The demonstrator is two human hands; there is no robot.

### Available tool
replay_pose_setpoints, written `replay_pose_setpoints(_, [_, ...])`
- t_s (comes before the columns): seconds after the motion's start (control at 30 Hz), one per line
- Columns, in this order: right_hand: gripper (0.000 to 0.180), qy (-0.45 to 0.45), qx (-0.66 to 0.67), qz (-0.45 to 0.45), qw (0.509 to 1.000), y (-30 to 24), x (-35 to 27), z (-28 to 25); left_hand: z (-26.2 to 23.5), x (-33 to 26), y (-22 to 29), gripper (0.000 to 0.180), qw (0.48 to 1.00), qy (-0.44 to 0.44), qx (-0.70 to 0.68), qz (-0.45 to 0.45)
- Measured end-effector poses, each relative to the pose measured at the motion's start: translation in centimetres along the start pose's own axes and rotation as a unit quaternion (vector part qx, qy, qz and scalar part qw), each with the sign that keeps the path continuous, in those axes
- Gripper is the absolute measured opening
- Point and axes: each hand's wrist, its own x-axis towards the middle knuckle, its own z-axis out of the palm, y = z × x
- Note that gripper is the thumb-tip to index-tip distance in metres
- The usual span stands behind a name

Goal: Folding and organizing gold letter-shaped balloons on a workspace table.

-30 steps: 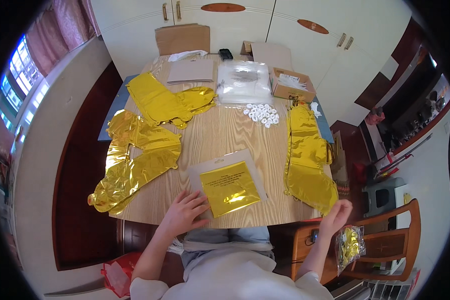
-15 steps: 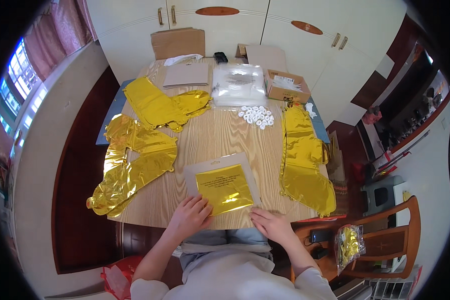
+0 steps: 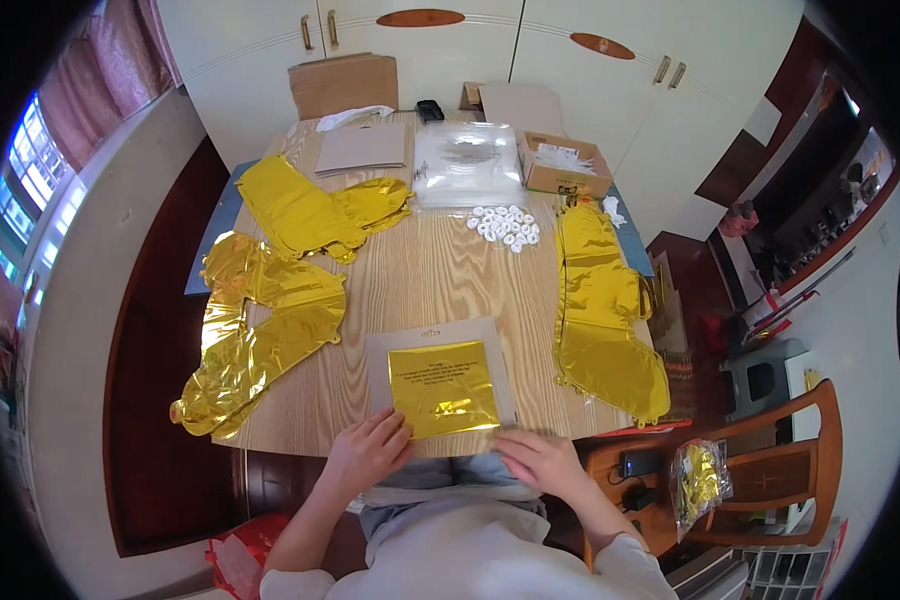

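Flat on the table's near edge lies a clear bag (image 3: 505, 395) holding a grey-brown card (image 3: 378, 365) with a hanging slot at its top. A folded gold foil piece (image 3: 450, 378) with dark print sits against the card. My left hand (image 3: 370, 448) closes on the bag's lower left corner, fingers together on top. At the lower right corner my right hand (image 3: 538, 460) pinches the bag's edge, its thumb partly hidden. Gold foil balloons (image 3: 275, 330) are spread flat on the left, with more gold foil (image 3: 315, 210) beyond them. Another gold foil stack (image 3: 605, 310) lies on the right.
Farther back are white ring-shaped pieces (image 3: 505, 226), a pile of clear bags (image 3: 470, 165), grey-brown cards (image 3: 360, 150) and a small carton (image 3: 567, 165) with white pieces inside. A wooden chair (image 3: 810, 470) at the right bears a bagged gold foil piece (image 3: 703, 475).
The bag with the card has turned slightly and now lies straighter to the table edge. My left hand has slid down and left to its lower corner; my right hand moved slightly down.
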Motion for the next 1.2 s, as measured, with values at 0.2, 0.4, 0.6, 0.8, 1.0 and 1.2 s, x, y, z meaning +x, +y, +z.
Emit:
replay_pose_setpoints(0.2, [0.049, -0.045, -0.058, 0.017, 0.997, 2.9, 0.3, -1.0, -2.4, -1.3, -0.5, 0.042, 0.997, -0.063, -0.045, -0.012])
replay_pose_setpoints(0.4, [0.049, -0.052, -0.07, -0.003, 0.996, 2.9, -0.6, -0.9, -0.9, -3.3, -0.7, 0.037, 0.999, -0.038, 0.014, 0.017])
replay_pose_setpoints(0.6, [0.035, -0.06, -0.076, -0.026, 0.995, 2.3, -1.0, -0.5, 0.7, -4.4, -0.4, 0.018, 0.999, 0.041, -0.024, -0.006])
replay_pose_setpoints(0.8, [0.024, 0.043, -0.03, -0.022, 0.998, 2.5, -0.8, 0.8, 1.1, -4.5, -0.1, 0.015, 0.989, 0.065, -0.108, -0.079])
replay_pose_setpoints(1.0, [0.013, 0.083, -0.066, 0.03, 0.994, 1.8, -0.6, 1.6, 1.4, -4.3, 0.4, 0.009, 0.98, 0.085, -0.123, -0.13])
replay_pose_setpoints(1.2, [0.008, 0.109, -0.025, 0.055, 0.992, 1.2, -0.2, 2.0, 1.5, -4.1, 1.0, 0.004, 0.968, 0.096, -0.143, -0.185])
